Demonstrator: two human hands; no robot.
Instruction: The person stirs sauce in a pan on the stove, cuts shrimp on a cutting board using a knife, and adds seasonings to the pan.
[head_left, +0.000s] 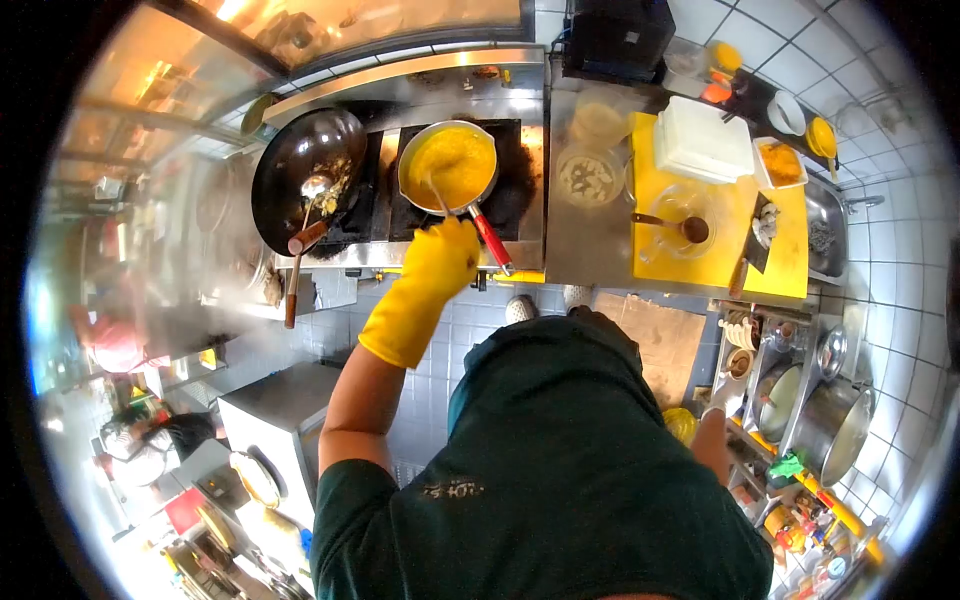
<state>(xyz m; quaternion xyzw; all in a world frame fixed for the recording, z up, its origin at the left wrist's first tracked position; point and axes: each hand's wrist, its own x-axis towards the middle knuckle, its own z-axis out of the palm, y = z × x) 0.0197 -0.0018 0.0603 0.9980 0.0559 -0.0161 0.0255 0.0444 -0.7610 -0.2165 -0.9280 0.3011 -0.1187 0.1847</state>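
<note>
My left hand (440, 262), in a long yellow rubber glove, is closed round the upper end of a thin utensil (437, 193). The utensil's lower part dips into the yellow food in a round pan (404, 172) on the stove. The pan's red handle (489, 238) sticks out just right of the glove. Low at the right, my right hand (722, 398) is a pale, washed-out shape beside the shelves; its fingers cannot be made out. A yellow object (680, 425) lies close to its left.
Left of the pan sits a dark wok (275, 185) with a ladle and scraps of food. The right counter has a yellow board (650, 255), white containers (704, 140), a glass bowl (688, 222) under a wooden spoon, and a knife (739, 277). A sink (826, 240) stands beyond.
</note>
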